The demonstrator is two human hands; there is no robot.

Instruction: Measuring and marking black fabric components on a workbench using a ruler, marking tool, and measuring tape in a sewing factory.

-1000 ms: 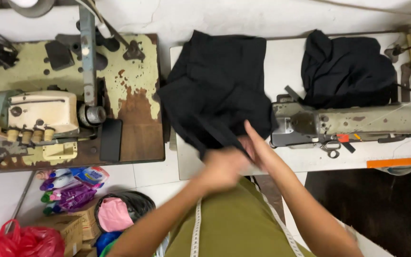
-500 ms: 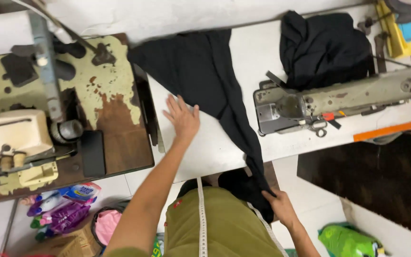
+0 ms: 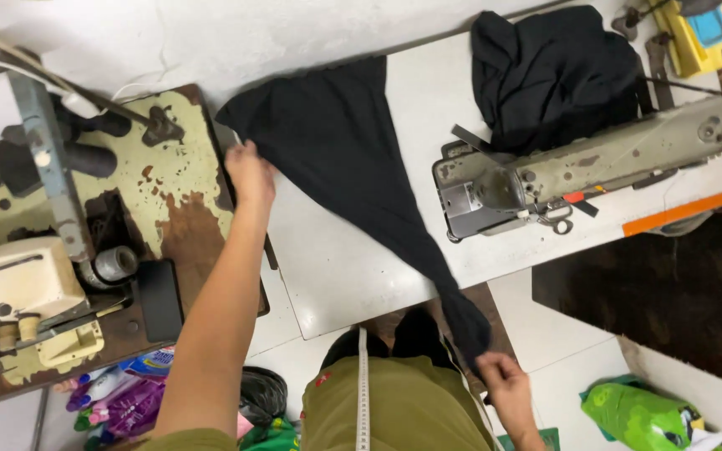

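My left hand (image 3: pixel 250 173) lies flat and open on the upper edge of the long black fabric piece (image 3: pixel 353 159), pinning it to the white worktop (image 3: pixel 336 267) so it stays put. My right hand (image 3: pixel 499 376) has its grip closed on the narrow lower end, pulled off the worktop edge toward my lap to draw the cloth taut and straight. Compared with half a second ago, my left hand has slid out to the cloth's far left edge. A grey sewing machine (image 3: pixel 595 163) sits beside it, a black bundle (image 3: pixel 557 71) behind.
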